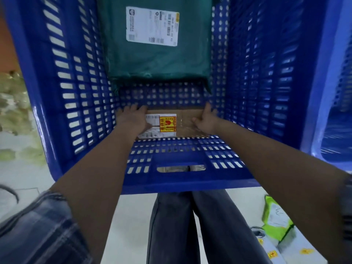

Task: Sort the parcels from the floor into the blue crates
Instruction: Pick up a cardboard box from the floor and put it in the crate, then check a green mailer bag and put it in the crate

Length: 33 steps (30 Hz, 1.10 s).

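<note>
Both my arms reach down into a deep blue slatted crate (62, 103). At its bottom, near the front wall, lies a brown cardboard parcel (187, 119) with a white label and a yellow and red fragile sticker. My left hand (133, 119) grips its left end over the label. My right hand (206, 121) holds its right end. Further back in the same crate lies a dark green plastic mailer (158, 60) with a white shipping label, apart from the box.
A second blue crate (335, 92) stands right beside this one. On the floor at the lower right lie a green and white parcel (276, 221) and pale packets with yellow stickers (274, 252). My legs stand against the crate's front wall.
</note>
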Motion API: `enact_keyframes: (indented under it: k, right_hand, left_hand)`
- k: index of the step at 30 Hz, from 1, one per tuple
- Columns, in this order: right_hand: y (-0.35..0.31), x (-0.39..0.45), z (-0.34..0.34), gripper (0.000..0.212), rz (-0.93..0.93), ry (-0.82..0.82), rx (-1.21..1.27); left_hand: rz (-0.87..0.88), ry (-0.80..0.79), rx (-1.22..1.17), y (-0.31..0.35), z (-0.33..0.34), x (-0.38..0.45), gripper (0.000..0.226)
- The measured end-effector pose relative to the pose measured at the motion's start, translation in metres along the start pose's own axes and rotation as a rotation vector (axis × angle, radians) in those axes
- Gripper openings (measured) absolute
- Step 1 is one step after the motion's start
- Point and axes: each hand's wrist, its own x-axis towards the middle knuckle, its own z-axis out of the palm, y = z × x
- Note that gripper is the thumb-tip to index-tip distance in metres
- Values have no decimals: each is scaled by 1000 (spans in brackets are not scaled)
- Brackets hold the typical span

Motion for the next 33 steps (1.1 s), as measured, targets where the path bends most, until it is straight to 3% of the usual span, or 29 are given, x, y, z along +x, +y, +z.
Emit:
enact_keyframes:
  k: [3, 5, 7, 11, 14, 18, 23, 25, 28, 30, 33]
  right_hand:
    - [2, -12, -1, 100, 88, -1, 38]
    - [5, -30, -3, 101, 120, 34, 83]
    - [8, -56, -5, 82, 77, 95, 140]
    - [16, -131, -15, 23, -132, 206, 275]
    - [25, -192, -34, 20, -282, 389, 482]
    - [54, -249, -57, 14, -330, 722, 715]
    - [127, -266, -62, 13, -129, 1025, 987]
    - [161, -264, -59, 12, -83, 1031, 1072]
    - [224, -262, -45, 15, 34, 1016, 1163]
    - [274, -256, -30, 11, 166, 949, 1202]
    - [346, -253, -7, 10, 401, 710, 1337]
  left_hand:
    - [-92, 73, -18, -4, -3, -22, 71]
    - [-124, 132, -28, -1, -10, -44, 74]
    - [-128, 96, -43, 8, -19, -67, 72]
    - [-119, 9, -47, 43, -51, -120, 55]
    - [-77, 147, -155, 101, -82, -162, 48]
    - [219, 511, -537, 197, -116, -206, 31]
    - [682, 798, -491, 282, -111, -238, 23]
    - [725, 809, -512, 306, -95, -238, 23]
    - [585, 826, -693, 340, -64, -249, 23]
    - [644, 781, -601, 361, -39, -262, 22]
    - [765, 621, -309, 388, -3, -273, 22]
